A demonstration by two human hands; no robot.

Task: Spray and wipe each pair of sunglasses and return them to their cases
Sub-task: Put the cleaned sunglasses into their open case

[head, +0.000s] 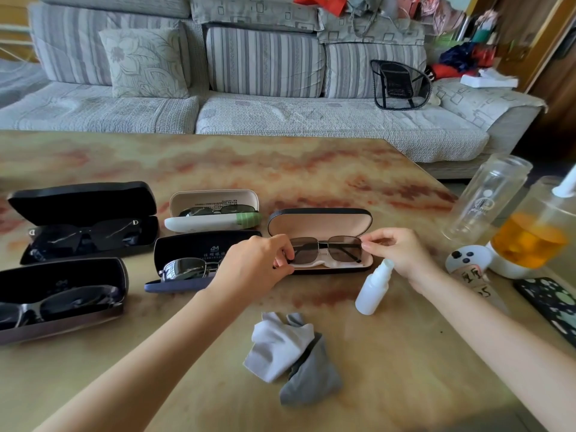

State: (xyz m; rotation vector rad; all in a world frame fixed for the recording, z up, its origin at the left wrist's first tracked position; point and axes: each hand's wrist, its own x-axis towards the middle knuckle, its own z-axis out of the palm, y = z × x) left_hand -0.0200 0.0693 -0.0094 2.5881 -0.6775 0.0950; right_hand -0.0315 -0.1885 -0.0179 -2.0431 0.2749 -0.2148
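Both hands pinch the brown-lensed metal-framed sunglasses (327,249) at their ends, left hand (255,265) and right hand (394,249). They sit in the open beige-lined black case (321,221) toward the marbled table's (218,163) right edge.

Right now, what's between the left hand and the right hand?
In the head view, the brown-lensed sunglasses span the gap: left hand pinches one end, right hand the other, over their open case.

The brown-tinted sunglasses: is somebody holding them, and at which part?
Yes. The left hand pinches the brown-tinted sunglasses at one outer end of the frame, the right hand at the other.
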